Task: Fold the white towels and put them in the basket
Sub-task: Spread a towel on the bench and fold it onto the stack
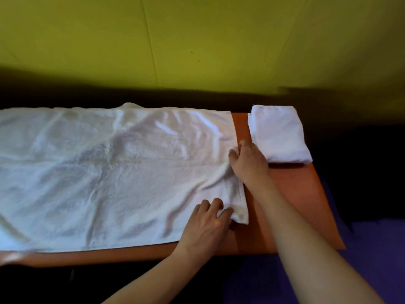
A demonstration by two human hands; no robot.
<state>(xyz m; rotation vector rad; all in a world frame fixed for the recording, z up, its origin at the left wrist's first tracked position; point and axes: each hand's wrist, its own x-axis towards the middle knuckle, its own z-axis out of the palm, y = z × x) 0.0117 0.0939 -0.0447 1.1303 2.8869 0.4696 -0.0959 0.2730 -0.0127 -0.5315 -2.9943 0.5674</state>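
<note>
From the head view, I have a large white towel [105,172] spread flat across most of the orange table [291,200], its far edge against the dark strip below the yellow-green wall [197,36]. My left hand [206,222] sits at the towel's near right corner, fingers curled and bunching the cloth under them. My right hand [247,163] is further up the same right edge, fingers curled into the fabric so that it puckers around them. Both hands grip the one edge, near each other.

Just beside my right hand, at the table's right end, lies a folded towel [279,134], squared off and apart from the spread one. The basket is nowhere in view (I cannot say which side it stands on).

I judge this to be the start of the first fold on the second towel. The next move calls for lifting this right edge with both hands and carrying it across to meet the left edge, keeping corners matched.
</note>
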